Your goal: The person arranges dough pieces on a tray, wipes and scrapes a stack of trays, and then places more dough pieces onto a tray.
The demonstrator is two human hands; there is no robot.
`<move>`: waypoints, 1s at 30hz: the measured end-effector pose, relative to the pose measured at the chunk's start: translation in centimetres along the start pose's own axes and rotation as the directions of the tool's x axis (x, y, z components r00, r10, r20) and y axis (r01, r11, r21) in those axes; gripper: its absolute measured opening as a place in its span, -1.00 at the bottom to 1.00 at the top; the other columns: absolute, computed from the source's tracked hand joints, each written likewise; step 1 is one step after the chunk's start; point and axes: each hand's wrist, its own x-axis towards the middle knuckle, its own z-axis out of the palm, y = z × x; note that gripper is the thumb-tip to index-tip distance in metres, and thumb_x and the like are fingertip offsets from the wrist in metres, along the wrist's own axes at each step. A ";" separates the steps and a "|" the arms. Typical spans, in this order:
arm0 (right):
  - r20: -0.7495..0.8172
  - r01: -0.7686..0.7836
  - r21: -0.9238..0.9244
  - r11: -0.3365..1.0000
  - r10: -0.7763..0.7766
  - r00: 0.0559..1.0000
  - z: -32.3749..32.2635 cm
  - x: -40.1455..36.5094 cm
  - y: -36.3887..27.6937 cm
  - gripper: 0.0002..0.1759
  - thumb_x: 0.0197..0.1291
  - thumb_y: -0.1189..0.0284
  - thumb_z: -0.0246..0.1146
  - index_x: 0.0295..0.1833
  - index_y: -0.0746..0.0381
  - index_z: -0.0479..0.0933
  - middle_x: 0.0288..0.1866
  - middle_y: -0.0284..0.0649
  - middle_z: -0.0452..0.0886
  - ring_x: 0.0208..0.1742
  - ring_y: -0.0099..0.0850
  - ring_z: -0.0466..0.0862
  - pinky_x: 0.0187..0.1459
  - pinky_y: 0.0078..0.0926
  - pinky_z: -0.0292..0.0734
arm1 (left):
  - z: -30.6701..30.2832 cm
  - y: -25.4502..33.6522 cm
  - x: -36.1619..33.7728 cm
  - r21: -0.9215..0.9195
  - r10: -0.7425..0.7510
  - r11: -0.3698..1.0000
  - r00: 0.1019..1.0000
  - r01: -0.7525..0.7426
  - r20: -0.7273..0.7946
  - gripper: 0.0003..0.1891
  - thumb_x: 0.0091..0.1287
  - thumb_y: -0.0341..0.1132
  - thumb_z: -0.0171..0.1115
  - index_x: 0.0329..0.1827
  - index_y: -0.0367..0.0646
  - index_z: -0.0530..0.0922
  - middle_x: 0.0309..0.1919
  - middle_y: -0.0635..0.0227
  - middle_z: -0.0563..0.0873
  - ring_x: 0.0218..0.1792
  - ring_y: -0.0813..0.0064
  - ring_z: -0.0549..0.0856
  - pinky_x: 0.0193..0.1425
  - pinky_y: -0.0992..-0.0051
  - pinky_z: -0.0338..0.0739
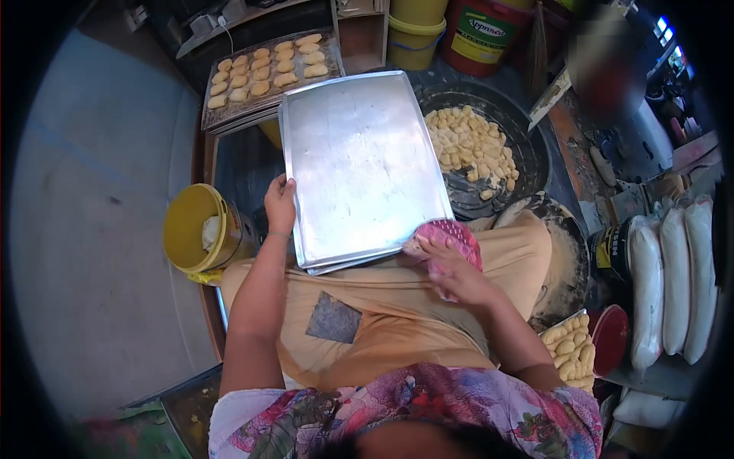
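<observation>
A shiny rectangular baking tray [363,168] rests across my lap, with at least one more tray edge showing beneath it. My left hand [280,205] is closed on its left edge, thumb on the rim. At the lower right corner, my right hand [451,271] presses on a pink-red patterned cloth [460,239], part of which hangs below the palm. A dark square scraper-like plate [334,317] lies on my tan-covered lap. Beyond the tray's right edge stands a wide black basin [535,157] with many pieces of dough [470,145].
Behind on the left, a tray of shaped dough pieces [260,70] sits on stacked trays. A yellow bucket [195,229] is at my left. A floury black pan [562,260], another dough-filled tray [569,348] and long white bags [673,275] are at my right. Tubs [482,38] line the back.
</observation>
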 end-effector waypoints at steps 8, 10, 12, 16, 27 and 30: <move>-0.382 0.222 0.898 0.380 0.422 0.823 -8.7 -12.2 1.2 -0.50 0.38 0.17 0.22 0.26 0.28 0.46 -0.01 -0.26 0.67 -0.06 -0.37 0.65 0.06 -0.37 0.54 | -0.3 -0.3 -0.6 0.045 -0.030 0.999 0.999 0.030 -0.011 -0.64 0.44 -0.32 0.21 0.15 -0.44 0.53 -0.15 0.13 0.75 -0.19 0.50 0.69 -0.02 0.51 0.54; -0.362 0.014 0.765 0.644 0.411 0.837 -9.4 -13.3 1.4 -0.50 0.34 0.20 0.26 0.24 0.30 0.48 0.00 -0.22 0.67 -0.04 -0.33 0.65 0.08 -0.36 0.52 | -0.3 -0.5 -0.7 0.024 -0.019 1.000 1.000 0.020 -0.022 -0.63 0.43 -0.31 0.21 0.16 -0.44 0.52 -0.13 0.12 0.75 -0.19 0.50 0.69 -0.02 0.50 0.54; -0.373 -0.369 0.251 0.895 0.441 0.816 -9.5 -13.8 1.9 -0.49 0.28 0.24 0.32 0.22 0.33 0.50 0.00 -0.13 0.67 -0.02 -0.30 0.64 0.10 -0.35 0.50 | -0.3 -0.8 -0.6 0.041 -0.012 0.999 0.999 0.013 -0.033 -0.61 0.43 -0.31 0.22 0.18 -0.43 0.51 -0.16 0.14 0.75 -0.20 0.50 0.69 -0.01 0.51 0.54; -0.643 -0.404 -0.097 0.910 0.252 0.723 -10.1 -12.7 1.3 -0.47 0.20 0.33 0.37 0.25 0.31 0.49 0.04 -0.03 0.62 0.02 -0.24 0.62 0.15 -0.32 0.46 | -0.9 2.0 -1.7 0.242 -0.069 0.968 0.997 0.072 -0.024 -0.60 0.41 -0.32 0.22 0.22 -0.39 0.50 -0.14 0.18 0.71 -0.13 0.48 0.68 0.04 0.49 0.54; -0.593 0.206 -0.366 0.907 -0.398 0.700 -15.6 7.0 -9.5 -0.39 0.34 0.10 0.21 0.39 0.19 0.41 0.49 0.00 0.32 0.49 -0.09 0.33 0.46 -0.25 0.21 | 0.0 6.2 -0.8 0.534 0.359 0.744 0.915 -0.401 0.187 -0.55 0.41 -0.17 0.19 0.27 -0.25 0.51 0.28 -0.04 0.44 0.32 -0.02 0.42 0.42 0.16 0.27; -0.471 0.178 -0.458 0.871 -0.408 0.782 -12.7 16.6 -8.2 -0.32 0.37 0.03 0.13 0.43 0.24 0.34 0.54 0.06 0.22 0.54 -0.04 0.24 0.50 -0.13 0.13 | 3.0 9.3 0.3 0.577 0.350 0.671 0.884 -0.467 0.308 -0.55 0.44 -0.13 0.14 0.27 -0.23 0.52 0.34 -0.07 0.41 0.39 -0.07 0.36 0.43 0.10 0.24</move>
